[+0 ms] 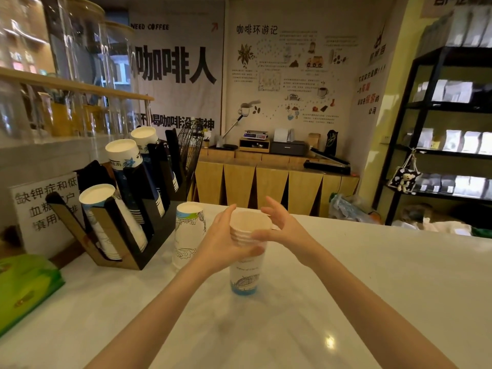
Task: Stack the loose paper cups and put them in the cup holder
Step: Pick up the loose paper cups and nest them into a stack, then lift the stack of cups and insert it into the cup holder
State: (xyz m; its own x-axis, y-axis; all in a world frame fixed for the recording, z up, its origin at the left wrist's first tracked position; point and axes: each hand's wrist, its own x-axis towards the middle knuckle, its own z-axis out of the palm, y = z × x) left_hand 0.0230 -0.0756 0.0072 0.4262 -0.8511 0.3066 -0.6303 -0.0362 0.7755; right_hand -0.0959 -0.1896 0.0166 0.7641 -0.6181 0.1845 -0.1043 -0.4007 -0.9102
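Observation:
A stack of several upright white paper cups (246,272) with blue print stands on the white counter (346,288), mouths up. My left hand (226,243) wraps around the stack's upper part. My right hand (282,230) touches the rims from the right, fingers spread. A second stack of upside-down printed cups (187,235) stands just left of my left hand. The black and brown cup holder (119,235) sits at the left, its slanted slots holding three stacks of cups (98,201).
A white sign with Chinese text (45,209) stands left of the holder. A green packet (24,286) lies at the counter's left edge. Glass jars stand on a shelf above. A wooden cabinet and black shelving are beyond the counter.

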